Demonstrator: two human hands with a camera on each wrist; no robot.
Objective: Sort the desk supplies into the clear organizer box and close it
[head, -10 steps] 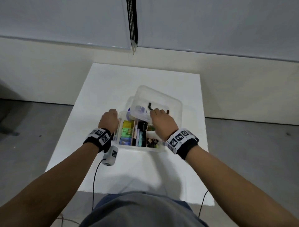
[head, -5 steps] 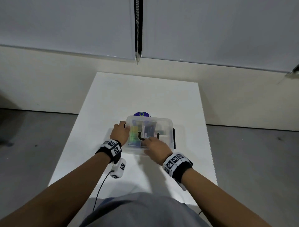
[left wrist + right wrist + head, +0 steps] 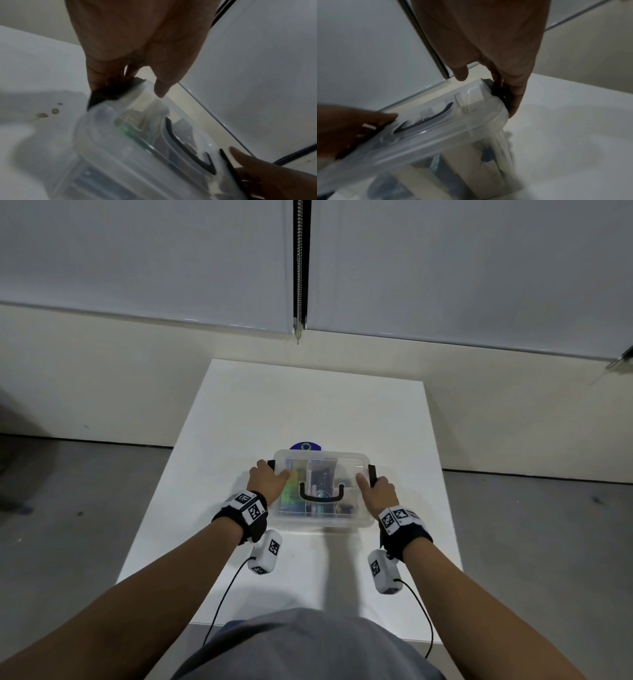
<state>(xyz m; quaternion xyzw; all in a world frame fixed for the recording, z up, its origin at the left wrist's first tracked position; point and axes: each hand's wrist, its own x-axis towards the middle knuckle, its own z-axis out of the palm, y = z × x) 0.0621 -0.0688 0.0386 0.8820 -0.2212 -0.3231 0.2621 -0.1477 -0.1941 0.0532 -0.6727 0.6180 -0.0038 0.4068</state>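
The clear organizer box (image 3: 322, 508) stands on the white table with its lid down and colourful supplies showing through it. A black handle (image 3: 321, 497) lies flat on the lid. My left hand (image 3: 274, 474) grips the box's left end, fingers curled over the black left latch (image 3: 109, 94) and thumb on the lid. At the other end my right hand (image 3: 368, 482) holds the black right latch (image 3: 500, 93), with its thumb over the lid's edge. Both wrist views show the box (image 3: 137, 148) (image 3: 436, 135) from close up and blurred.
A purple disc (image 3: 306, 446) lies just behind the box. The white table (image 3: 308, 405) is small, its side edges near both hands. A few brown spots (image 3: 48, 113) mark the tabletop left of the box. Window blinds with a bead chain (image 3: 299, 268) hang on the far wall.
The lid, held tilted up by my right hand, has come down onto the box. My right hand then moved from the front to the right latch. My left hand stayed at the left end.
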